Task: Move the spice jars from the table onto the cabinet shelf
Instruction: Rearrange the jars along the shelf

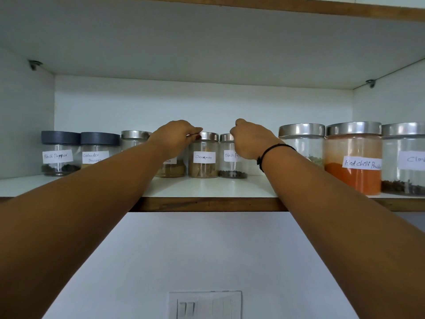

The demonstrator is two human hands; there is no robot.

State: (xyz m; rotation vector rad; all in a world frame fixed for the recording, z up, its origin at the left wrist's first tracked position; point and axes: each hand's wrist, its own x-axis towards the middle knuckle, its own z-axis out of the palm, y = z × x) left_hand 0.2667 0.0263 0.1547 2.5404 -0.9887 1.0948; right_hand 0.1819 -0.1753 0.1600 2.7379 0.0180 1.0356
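A white cabinet shelf (207, 189) with a wooden front edge carries a row of labelled glass spice jars. My left hand (177, 134) is closed over the lid of the masala jar (171, 168), its fingertips touching the steel lid of the cinnamon jar (203, 157) beside it. My right hand (249, 140) grips the top of a small black pepper jar (231, 166), right of the cinnamon. Both held jars stand upright on the shelf. At the left are a dark-lidded black pepper jar (60, 155) and a coriander powder jar (99, 153).
Three bigger steel-lidded jars fill the shelf's right end: one partly hidden by my arm (303, 146), red chilli powder (353, 160) and cloves (404, 160). Another steel-lidded jar (135, 139) stands behind my left arm. The upper shelf board (230, 42) hangs overhead. A switch plate (204, 305) sits on the wall below.
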